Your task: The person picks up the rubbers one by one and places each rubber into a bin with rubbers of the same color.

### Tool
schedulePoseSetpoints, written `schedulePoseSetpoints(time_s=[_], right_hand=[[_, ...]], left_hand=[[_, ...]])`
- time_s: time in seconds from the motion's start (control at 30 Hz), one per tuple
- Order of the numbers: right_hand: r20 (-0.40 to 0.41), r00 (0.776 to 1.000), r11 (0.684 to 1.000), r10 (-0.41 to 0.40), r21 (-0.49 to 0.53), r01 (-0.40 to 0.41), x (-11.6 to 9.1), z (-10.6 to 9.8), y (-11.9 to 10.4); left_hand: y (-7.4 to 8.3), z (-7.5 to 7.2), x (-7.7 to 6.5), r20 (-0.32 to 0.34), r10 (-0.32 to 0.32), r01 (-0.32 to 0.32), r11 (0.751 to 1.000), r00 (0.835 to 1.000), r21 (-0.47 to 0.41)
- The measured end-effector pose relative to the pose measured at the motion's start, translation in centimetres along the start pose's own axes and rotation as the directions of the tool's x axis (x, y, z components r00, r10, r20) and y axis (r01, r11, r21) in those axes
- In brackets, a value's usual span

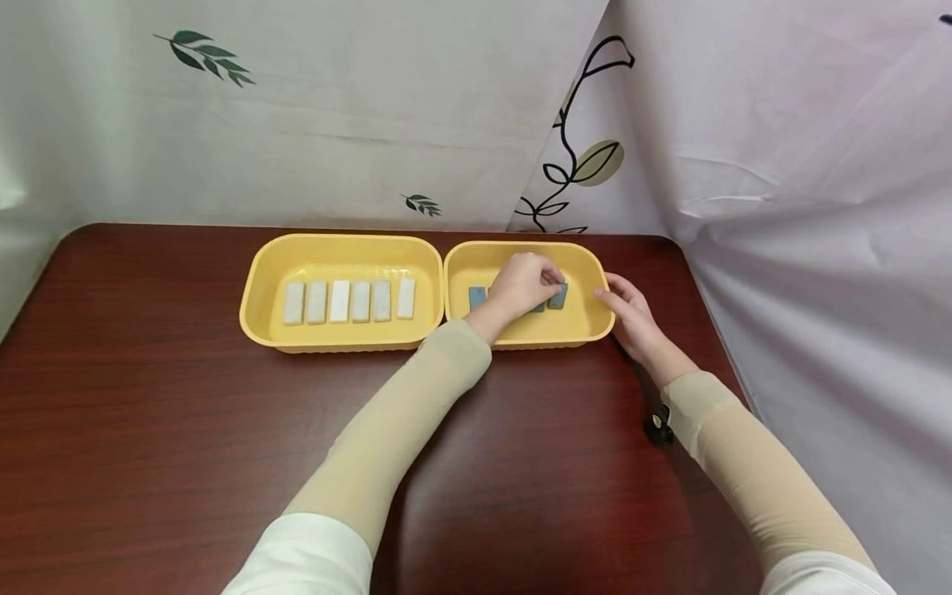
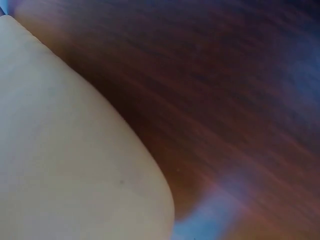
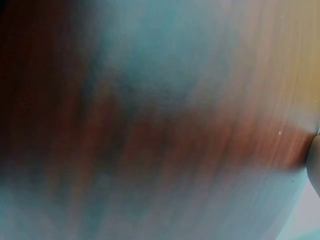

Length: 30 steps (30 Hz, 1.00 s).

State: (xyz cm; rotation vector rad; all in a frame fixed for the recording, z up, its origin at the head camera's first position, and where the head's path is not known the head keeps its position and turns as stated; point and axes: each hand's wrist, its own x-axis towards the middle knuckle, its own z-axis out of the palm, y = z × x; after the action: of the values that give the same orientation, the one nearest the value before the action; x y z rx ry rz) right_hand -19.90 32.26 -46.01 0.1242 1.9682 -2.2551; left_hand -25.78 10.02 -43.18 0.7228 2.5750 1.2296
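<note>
My left hand [image 1: 519, 283] reaches into the right yellow tray [image 1: 587, 330]. Its thumb and fingertips pinch a blue-grey rectangular block [image 1: 558, 297] near the tray's right side. Another blue-grey block [image 1: 477, 297] lies left of the hand, and more blocks are partly hidden beneath it. At the tray's right end, my right hand [image 1: 632, 318] grips the rim, its thumb over the edge and its fingers outside. Neither wrist view shows the blocks; a sleeve [image 2: 75, 150] fills much of the left one.
To the left, touching the first tray, stands another yellow tray [image 1: 260, 322] with several whitish rectangular blocks [image 1: 340, 301] in a row. Both sit near the back of the dark wooden table [image 1: 186, 430]. Curtains [image 1: 781, 165] hang behind and at the right.
</note>
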Motion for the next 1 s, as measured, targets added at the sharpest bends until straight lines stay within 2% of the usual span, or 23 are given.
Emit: schedulePoseSetpoints(time_s=[0.17, 0.53, 1.0], right_hand=[[-0.001, 1.0, 1.0, -0.011, 0.003, 0.011, 0.12, 0.12, -0.07], [0.0, 1.0, 1.0, -0.018, 0.006, 0.018, 0.05, 0.13, -0.12], [-0.002, 1.0, 1.0, -0.017, 0.006, 0.017, 0.04, 0.02, 0.1]], left_hand=[[-0.01, -0.1, 0.19, 0.011, 0.002, -0.003, 0.999, 1.0, 0.034], [-0.49, -0.01, 0.42, -0.018, -0.03, 0.031, 0.996, 0.999, 0.084], [-0.6, 0.26, 0.49, 0.061, -0.061, 0.05, 0.984, 0.996, 0.17]])
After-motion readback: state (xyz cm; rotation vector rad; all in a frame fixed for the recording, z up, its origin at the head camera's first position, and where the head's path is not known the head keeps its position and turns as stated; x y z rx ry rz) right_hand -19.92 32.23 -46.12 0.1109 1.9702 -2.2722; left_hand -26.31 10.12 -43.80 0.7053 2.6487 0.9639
